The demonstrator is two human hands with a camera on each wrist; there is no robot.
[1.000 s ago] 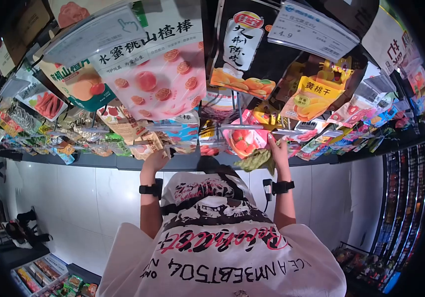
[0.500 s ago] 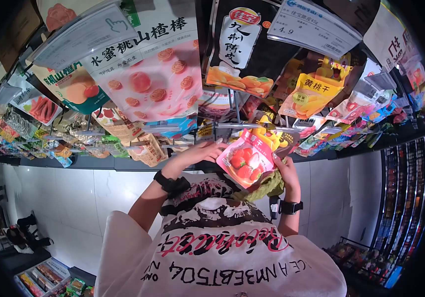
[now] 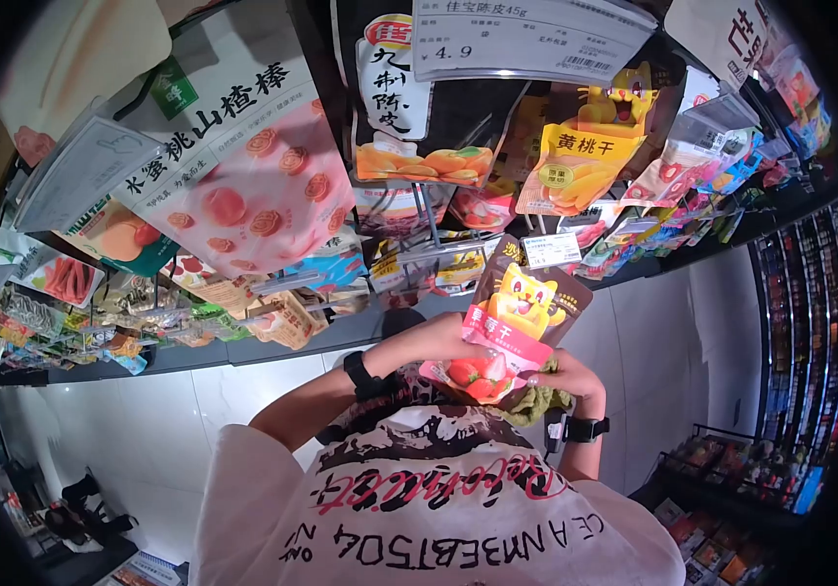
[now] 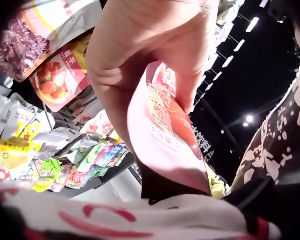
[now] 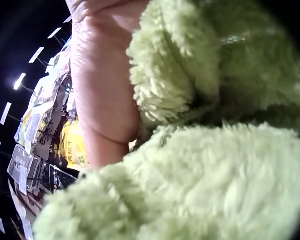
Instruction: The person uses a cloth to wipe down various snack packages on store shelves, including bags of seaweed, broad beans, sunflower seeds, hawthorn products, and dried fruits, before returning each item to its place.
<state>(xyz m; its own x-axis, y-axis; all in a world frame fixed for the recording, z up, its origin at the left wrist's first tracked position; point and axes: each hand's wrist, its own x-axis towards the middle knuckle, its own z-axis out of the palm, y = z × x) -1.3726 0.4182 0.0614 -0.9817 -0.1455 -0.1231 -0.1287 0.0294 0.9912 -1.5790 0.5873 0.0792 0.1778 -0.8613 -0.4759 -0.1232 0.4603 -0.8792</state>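
In front of my chest I hold a snack pouch [image 3: 515, 327], brown on top with a yellow cat and strawberries below. My left hand [image 3: 436, 344] grips its left edge, fingers curled round it. In the left wrist view the fingers [image 4: 155, 60] pinch the pink pouch [image 4: 172, 145] from above. My right hand [image 3: 567, 376] sits at the pouch's lower right and clutches a fluffy green cloth [image 3: 534, 402]. That cloth [image 5: 215, 150] fills the right wrist view, with my palm [image 5: 105, 90] behind it.
Racks of hanging snack bags fill the space ahead: a pink peach-hawthorn bag [image 3: 243, 186], a yellow dried-peach bag [image 3: 580, 161], a 4.9 price tag [image 3: 526, 39]. White floor tiles [image 3: 146, 410] lie below. Dark shelves [image 3: 800, 322] stand at the right.
The strawberry pouch has come off its hook and down to my chest. My left hand left the rack and took hold of the pouch. The right hand dropped with the cloth.
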